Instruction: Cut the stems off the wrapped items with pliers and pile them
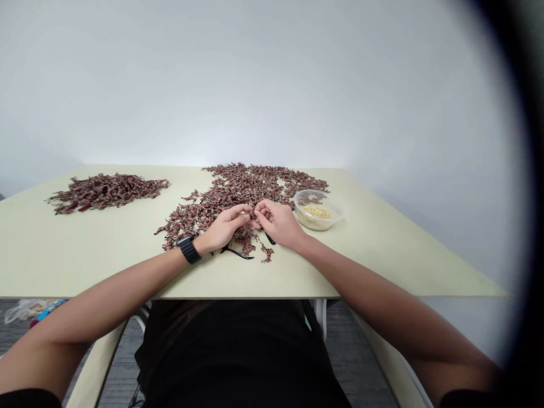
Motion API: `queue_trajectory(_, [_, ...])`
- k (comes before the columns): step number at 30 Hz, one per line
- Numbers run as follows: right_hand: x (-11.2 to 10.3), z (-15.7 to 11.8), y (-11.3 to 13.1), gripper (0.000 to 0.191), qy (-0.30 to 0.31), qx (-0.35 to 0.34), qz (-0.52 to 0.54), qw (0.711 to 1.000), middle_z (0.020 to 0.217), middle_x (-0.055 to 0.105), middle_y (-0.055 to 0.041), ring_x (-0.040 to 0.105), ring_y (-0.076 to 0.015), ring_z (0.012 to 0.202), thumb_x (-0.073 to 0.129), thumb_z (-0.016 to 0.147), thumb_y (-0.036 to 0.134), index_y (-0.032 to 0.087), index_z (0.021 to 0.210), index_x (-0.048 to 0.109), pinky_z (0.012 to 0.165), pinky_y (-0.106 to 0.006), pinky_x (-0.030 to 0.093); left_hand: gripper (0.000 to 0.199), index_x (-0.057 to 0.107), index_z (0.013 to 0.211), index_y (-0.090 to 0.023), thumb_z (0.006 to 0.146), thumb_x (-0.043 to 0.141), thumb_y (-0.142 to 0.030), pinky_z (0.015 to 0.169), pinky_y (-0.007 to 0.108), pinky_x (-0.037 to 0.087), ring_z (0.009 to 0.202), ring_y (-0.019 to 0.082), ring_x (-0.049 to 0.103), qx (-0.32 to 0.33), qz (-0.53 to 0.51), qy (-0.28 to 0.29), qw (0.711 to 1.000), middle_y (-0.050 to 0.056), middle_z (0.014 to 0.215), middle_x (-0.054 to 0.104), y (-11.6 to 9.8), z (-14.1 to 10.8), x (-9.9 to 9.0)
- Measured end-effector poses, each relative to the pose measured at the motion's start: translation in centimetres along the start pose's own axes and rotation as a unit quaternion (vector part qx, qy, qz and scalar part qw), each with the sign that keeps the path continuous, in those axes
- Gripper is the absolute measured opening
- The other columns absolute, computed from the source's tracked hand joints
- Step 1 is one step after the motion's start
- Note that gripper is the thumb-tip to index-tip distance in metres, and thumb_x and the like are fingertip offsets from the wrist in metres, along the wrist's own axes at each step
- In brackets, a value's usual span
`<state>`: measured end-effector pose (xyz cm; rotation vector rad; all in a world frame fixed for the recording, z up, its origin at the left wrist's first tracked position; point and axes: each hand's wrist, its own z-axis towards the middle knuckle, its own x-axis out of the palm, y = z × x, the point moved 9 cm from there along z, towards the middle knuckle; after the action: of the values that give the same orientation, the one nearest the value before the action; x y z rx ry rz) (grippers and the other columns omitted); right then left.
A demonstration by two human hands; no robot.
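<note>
My left hand (pixel 229 225), with a black watch (pixel 188 249) on its wrist, is closed in a pinch over the front of a wide pile of small reddish-brown pieces (pixel 238 187). Right beside it, fingertips nearly touching, my right hand (pixel 278 222) is pinched too. Whatever is between the fingers is too small to make out. A black-handled tool (pixel 240 254) lies partly under my hands. Just right of my right hand stands a clear round plastic bowl (pixel 335 217) holding small yellow bits (pixel 317 212).
A second heap of brown pieces (pixel 106 191) lies on the left of the pale yellow table (pixel 395 249). One loose brown cluster (pixel 267 253) is near the front. A wall rises behind the table. Plastic-wrapped items (pixel 28 310) are on the floor at left.
</note>
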<state>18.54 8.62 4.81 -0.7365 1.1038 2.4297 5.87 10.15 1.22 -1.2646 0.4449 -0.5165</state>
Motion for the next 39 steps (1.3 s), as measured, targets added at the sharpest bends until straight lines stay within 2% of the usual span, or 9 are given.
queue_trajectory(4, [0.2, 0.0, -0.2, 0.012, 0.008, 0.0, -0.014, 1.0, 0.082, 0.071, -0.0031, 0.065, -0.0178, 0.073, 0.054, 0.099, 0.027, 0.021, 0.101, 0.064, 0.068, -0.028, 0.048, 0.044, 0.058, 0.134, -0.015, 0.099, 0.06, -0.042, 0.092, 0.036, 0.053, 0.097, 0.021, 0.072, 0.011, 0.049, -0.005, 0.999, 0.01, 0.104, 0.077, -0.2, 0.0, -0.1])
queue_trajectory(7, [0.3, 0.0, -0.3, 0.01, 0.012, 0.003, -0.017, 1.0, 0.082, 0.07, -0.0031, 0.064, -0.0176, 0.073, 0.055, 0.098, 0.027, 0.021, 0.098, 0.063, 0.067, -0.027, 0.047, 0.046, 0.057, 0.136, -0.016, 0.1, 0.057, -0.044, 0.09, 0.034, 0.054, 0.098, 0.022, 0.072, 0.021, 0.136, -0.018, 0.99, 0.009, 0.105, 0.078, -0.5, -0.2, -0.4])
queue_trajectory(10, [0.5, 0.0, -0.4, 0.008, 0.018, 0.006, -0.014, 1.0, 0.08, 0.07, -0.0026, 0.063, -0.017, 0.071, 0.055, 0.097, 0.025, 0.021, 0.097, 0.062, 0.066, -0.027, 0.046, 0.044, 0.059, 0.134, -0.016, 0.1, 0.055, -0.044, 0.082, 0.031, 0.054, 0.093, 0.021, 0.072, 0.043, 0.264, -0.031, 0.963, 0.008, 0.105, 0.077, -1.4, -0.4, -0.5])
queue_trajectory(12, [0.5, 0.0, -0.5, 0.008, 0.018, 0.009, -0.008, 1.0, 0.079, 0.07, -0.0021, 0.063, -0.0164, 0.068, 0.055, 0.096, 0.024, 0.021, 0.097, 0.063, 0.065, -0.027, 0.046, 0.041, 0.061, 0.132, -0.017, 0.1, 0.052, -0.042, 0.074, 0.028, 0.051, 0.082, 0.019, 0.07, 0.061, 0.341, -0.036, 0.937, 0.006, 0.101, 0.077, -2.1, -0.6, -0.4])
queue_trajectory(16, [0.5, 0.0, -0.8, 0.008, 0.014, 0.023, 0.004, 1.0, 0.079, 0.07, -0.002, 0.062, -0.0158, 0.067, 0.057, 0.095, 0.024, 0.021, 0.097, 0.063, 0.063, -0.027, 0.045, 0.039, 0.06, 0.132, -0.017, 0.102, 0.048, -0.037, 0.065, 0.027, 0.044, 0.066, 0.016, 0.062, 0.086, 0.426, -0.03, 0.9, 0.002, 0.086, 0.075, -3.0, -0.8, 0.1])
queue_trajectory(21, [0.5, 0.1, -0.9, 0.008, 0.011, 0.033, 0.013, 0.999, 0.077, 0.069, -0.0011, 0.061, -0.0151, 0.066, 0.058, 0.094, 0.026, 0.021, 0.094, 0.063, 0.063, -0.026, 0.045, 0.038, 0.06, 0.13, -0.016, 0.102, 0.046, -0.037, 0.062, 0.026, 0.04, 0.062, 0.015, 0.059, 0.087, 0.446, -0.017, 0.891, 0.0, 0.076, 0.07, -3.0, -0.7, 0.4])
queue_trajectory(29, [0.6, 0.1, -1.7, 0.009, 0.019, 0.06, 0.02, 0.998, 0.073, 0.068, -0.0006, 0.06, -0.0148, 0.062, 0.059, 0.092, 0.027, 0.02, 0.091, 0.063, 0.06, -0.026, 0.044, 0.04, 0.06, 0.133, -0.018, 0.1, 0.049, -0.036, 0.067, 0.027, 0.046, 0.072, 0.017, 0.066, 0.083, 0.426, -0.054, 0.9, 0.003, 0.091, 0.076, -3.5, -0.9, 0.0])
queue_trajectory(33, [0.5, 0.1, -1.9, 0.009, 0.012, 0.069, 0.021, 0.997, 0.074, 0.068, -0.001, 0.061, -0.0154, 0.063, 0.059, 0.091, 0.027, 0.02, 0.092, 0.063, 0.06, -0.027, 0.046, 0.041, 0.062, 0.133, -0.019, 0.099, 0.05, -0.037, 0.064, 0.026, 0.043, 0.067, 0.016, 0.063, 0.092, 0.437, -0.049, 0.893, 0.003, 0.09, 0.076, -3.6, -0.9, 0.1])
queue_trajectory(39, [0.3, 0.1, -1.9, 0.009, 0.001, 0.074, 0.03, 0.997, 0.073, 0.068, -0.0011, 0.06, -0.0157, 0.062, 0.058, 0.091, 0.028, 0.021, 0.093, 0.063, 0.058, -0.027, 0.047, 0.04, 0.063, 0.132, -0.019, 0.099, 0.049, -0.037, 0.059, 0.026, 0.038, 0.056, 0.014, 0.054, 0.089, 0.445, -0.053, 0.889, -0.001, 0.076, 0.071, -3.7, -0.8, 0.0])
